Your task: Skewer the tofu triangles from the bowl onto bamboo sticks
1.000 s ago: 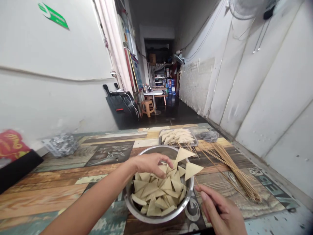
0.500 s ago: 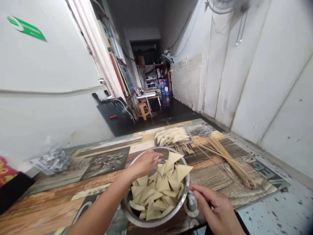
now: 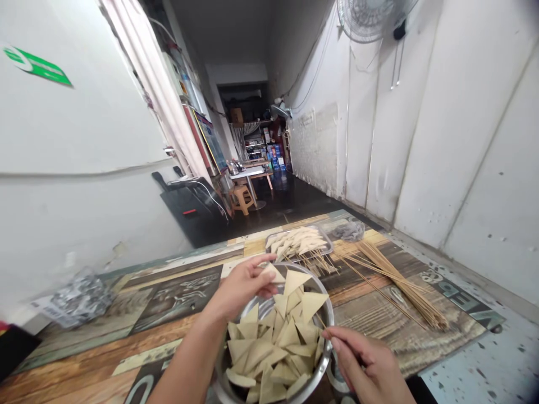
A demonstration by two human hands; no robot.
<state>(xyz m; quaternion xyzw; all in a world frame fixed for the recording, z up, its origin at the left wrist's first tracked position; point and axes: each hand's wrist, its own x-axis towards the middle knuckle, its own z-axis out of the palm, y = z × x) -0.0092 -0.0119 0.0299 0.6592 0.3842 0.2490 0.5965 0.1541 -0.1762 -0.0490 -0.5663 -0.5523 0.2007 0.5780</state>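
A metal bowl (image 3: 325,359) near the table's front edge is heaped with pale triangular tofu pieces (image 3: 273,350). My left hand (image 3: 246,283) hovers over the bowl's far side, fingers pinched on one triangle (image 3: 274,273). My right hand (image 3: 368,365) is closed on a thin bamboo skewer (image 3: 321,321) that carries two triangles (image 3: 304,292) above the bowl.
A metal tray (image 3: 326,245) of skewered triangles lies beyond the bowl. A pile of loose bamboo skewers (image 3: 398,283) spreads to the right. Crumpled plastic bags lie at left (image 3: 78,292) and behind the tray (image 3: 349,229). A wall fan (image 3: 370,17) hangs above.
My left hand has lifted a triangle out of the bowl and raised it. The skewer in my right hand has shifted slightly left. The camera has tilted and moved.
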